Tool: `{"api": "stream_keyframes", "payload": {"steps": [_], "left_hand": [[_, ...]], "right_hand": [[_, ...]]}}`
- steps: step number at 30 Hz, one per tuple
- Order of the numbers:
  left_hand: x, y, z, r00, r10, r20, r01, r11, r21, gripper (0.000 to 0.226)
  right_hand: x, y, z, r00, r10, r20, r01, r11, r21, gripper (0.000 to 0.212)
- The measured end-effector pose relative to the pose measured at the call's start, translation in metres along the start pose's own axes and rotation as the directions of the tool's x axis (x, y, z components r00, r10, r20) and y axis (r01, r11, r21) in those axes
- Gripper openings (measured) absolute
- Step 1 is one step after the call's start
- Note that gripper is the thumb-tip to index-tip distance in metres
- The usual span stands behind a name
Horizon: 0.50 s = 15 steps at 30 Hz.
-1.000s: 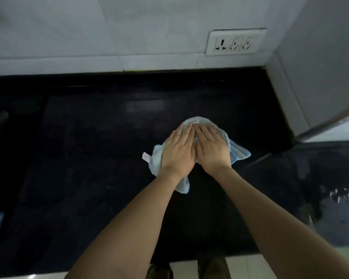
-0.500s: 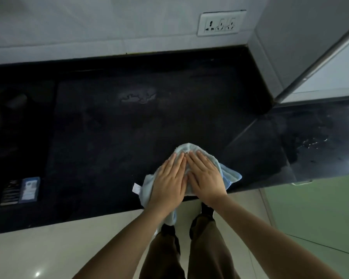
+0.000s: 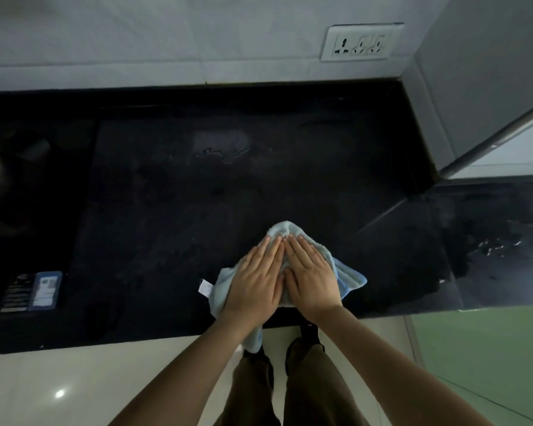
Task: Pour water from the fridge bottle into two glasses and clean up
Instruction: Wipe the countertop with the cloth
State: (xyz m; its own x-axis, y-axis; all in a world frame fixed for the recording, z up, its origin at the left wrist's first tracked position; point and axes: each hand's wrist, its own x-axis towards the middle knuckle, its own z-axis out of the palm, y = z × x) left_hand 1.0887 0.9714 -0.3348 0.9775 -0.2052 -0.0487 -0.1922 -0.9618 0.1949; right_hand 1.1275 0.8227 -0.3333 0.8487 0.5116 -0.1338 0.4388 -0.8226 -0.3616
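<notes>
On the blue cloth (image 3: 342,272), near the worktop's front edge: fingers (image 3: 271,250) of the left hand (image 3: 254,282), extended flat and held together, pressing palm-down, gripping nothing. Fingers (image 3: 305,250) of the right hand (image 3: 313,282), likewise flat and spread slightly, palm-down on the same cloth. Both hands side by side, inner edges touching, fingertips pointing away from the person.

Cloth: light blue, crumpled, bunched under both palms; a fold shows beyond the fingertips, one corner sticks out right of the right hand, a small white tag (image 3: 205,287) lies at its left edge, and a strip hangs over the front edge below the left wrist.

Worktop (image 3: 154,229): black, glossy stone. Water smear (image 3: 225,152) well beyond the cloth, toward the wall. More droplets (image 3: 493,247) well to the right of the cloth, on the lower adjoining section.

Small blue-and-dark packet (image 3: 31,292): far left of the cloth, near the front edge.

Wall socket (image 3: 362,43): white plate, on the tiled wall beyond the cloth, to its right.

Below the cloth: brown trousers (image 3: 308,385), pale floor (image 3: 74,385).
</notes>
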Motion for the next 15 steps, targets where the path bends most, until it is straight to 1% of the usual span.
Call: {"api": "stream_keyframes", "payload": {"steps": [3, 6, 10, 15], "left_hand": [[0.033, -0.01, -0.002, 0.999, -0.038, -0.014, 0.038, 0.999, 0.03, 0.057], [0.069, -0.024, -0.004, 0.997, -0.073, -0.001, 0.073, 0.996, 0.05, 0.058], [0.113, -0.043, -0.004, 0.996, -0.085, 0.039, 0.08, 0.991, 0.111, 0.061], [0.168, -0.064, -0.015, 0.99, -0.138, -0.02, 0.139, 0.985, 0.103, 0.06]], "right_hand": [[0.038, 0.009, -0.007, 1.0, -0.001, 0.025, 0.001, 1.0, -0.029, 0.055], [0.077, 0.019, -0.014, 0.998, -0.012, 0.056, 0.018, 0.993, -0.112, 0.059], [0.124, 0.026, -0.029, 0.999, -0.046, 0.027, 0.049, 0.991, -0.125, 0.064], [0.188, 0.042, -0.039, 0.997, -0.065, 0.038, 0.07, 0.985, -0.157, 0.063]]}}
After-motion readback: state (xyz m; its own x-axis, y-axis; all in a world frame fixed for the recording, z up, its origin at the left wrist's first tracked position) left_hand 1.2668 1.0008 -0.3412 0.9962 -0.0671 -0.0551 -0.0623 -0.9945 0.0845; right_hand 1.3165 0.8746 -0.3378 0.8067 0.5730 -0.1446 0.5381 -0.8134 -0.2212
